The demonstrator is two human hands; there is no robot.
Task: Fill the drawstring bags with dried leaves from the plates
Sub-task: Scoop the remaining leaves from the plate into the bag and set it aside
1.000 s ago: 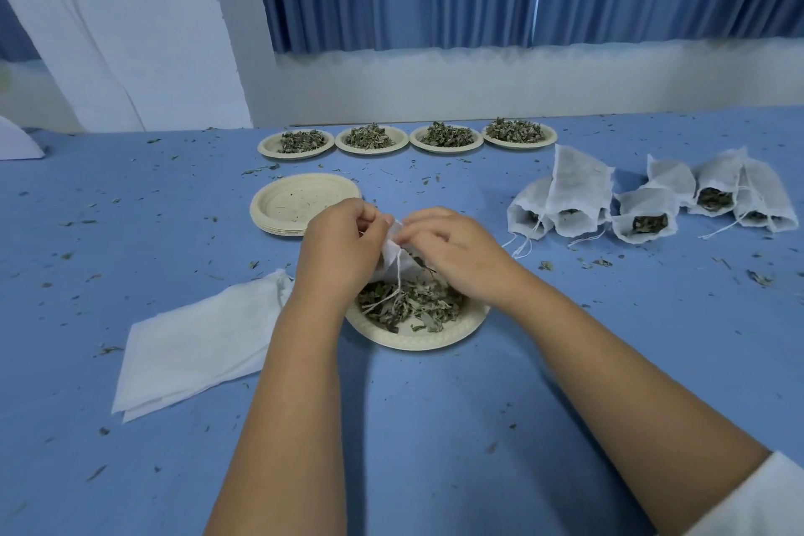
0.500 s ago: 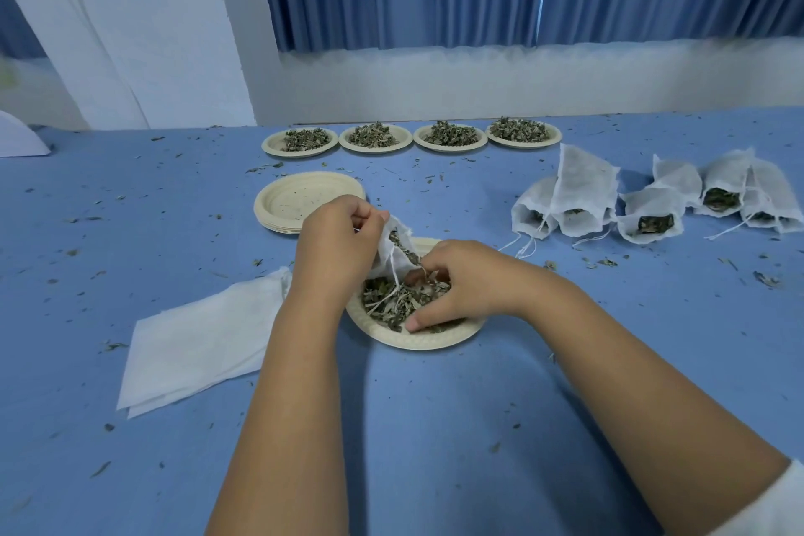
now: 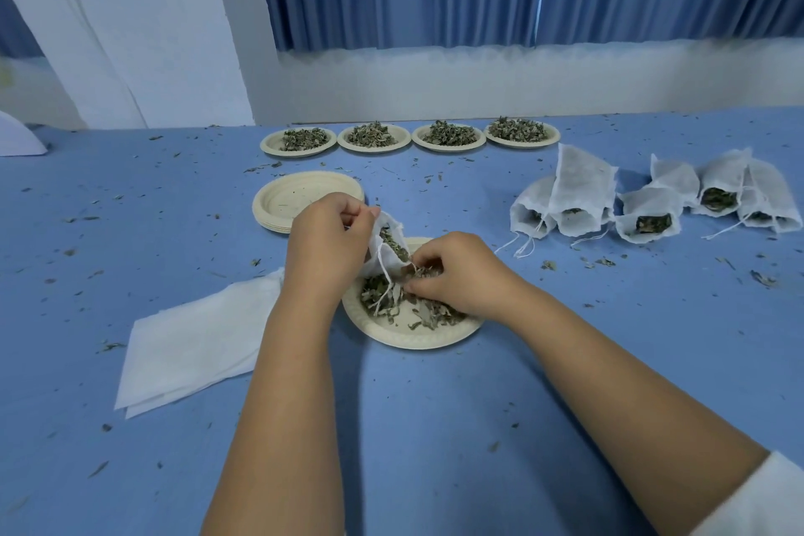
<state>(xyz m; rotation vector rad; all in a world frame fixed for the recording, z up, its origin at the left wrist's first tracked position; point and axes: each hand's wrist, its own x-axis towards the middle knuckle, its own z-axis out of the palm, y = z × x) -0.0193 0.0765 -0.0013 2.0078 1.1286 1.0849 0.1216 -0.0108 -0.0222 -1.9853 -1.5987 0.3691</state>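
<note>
A beige plate [image 3: 404, 335] of dried leaves [image 3: 417, 311] lies on the blue table in front of me. My left hand [image 3: 326, 248] grips a small white drawstring bag [image 3: 389, 246] by its rim, mouth tilted toward the plate, leaves visible inside and strings hanging down. My right hand [image 3: 457, 274] sits on the plate and pinches a clump of leaves just beside the bag's mouth. Several filled bags [image 3: 648, 200] lie at the right. A pile of flat empty bags [image 3: 195, 339] lies at the left.
Several plates of leaves [image 3: 411, 135] stand in a row at the table's far edge. A stack of empty plates [image 3: 300, 198] sits behind my left hand. Leaf crumbs are scattered over the table. A white wall and blue curtain stand behind.
My right hand dropped from the bag's mouth into the plate, gathered leaves, and now lifts a pinch toward the bag. My left hand kept holding the bag in place.
</note>
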